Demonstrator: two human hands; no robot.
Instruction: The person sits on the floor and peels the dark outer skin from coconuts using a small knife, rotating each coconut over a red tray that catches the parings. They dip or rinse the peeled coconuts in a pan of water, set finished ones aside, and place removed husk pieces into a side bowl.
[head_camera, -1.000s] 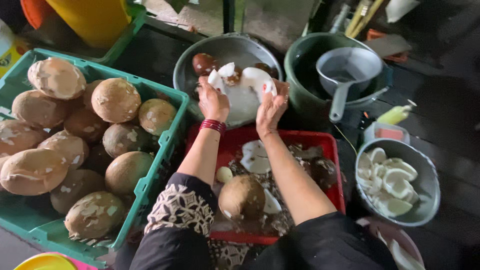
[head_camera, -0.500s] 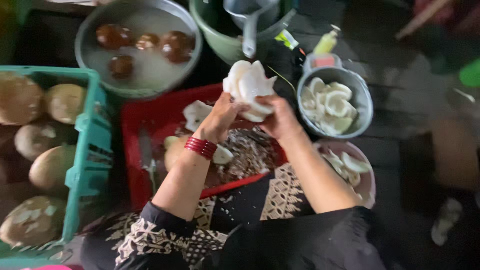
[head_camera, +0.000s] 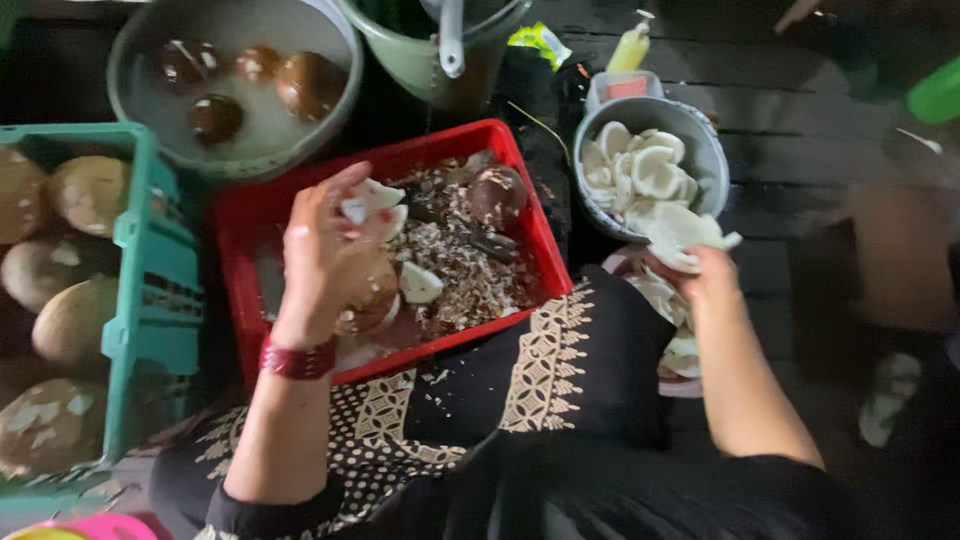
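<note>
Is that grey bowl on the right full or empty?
Nearly full: the grey bowl is heaped with white coconut pieces, the right hand beside its rim.

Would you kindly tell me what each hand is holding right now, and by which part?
The right hand grips a white coconut-flesh piece by its lower edge. The left hand pinches a smaller white coconut piece at its left end.

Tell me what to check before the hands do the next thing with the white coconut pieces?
1. Right hand grips a white coconut piece: ok.
2. Piece is over the grey bowl rim: ok.
3. Bowl has room left: cannot tell, it looks quite full.
4. Left hand holds white bits over the red crate: ok.
5. Sharp tool clear of the fingers: cannot tell.
</note>
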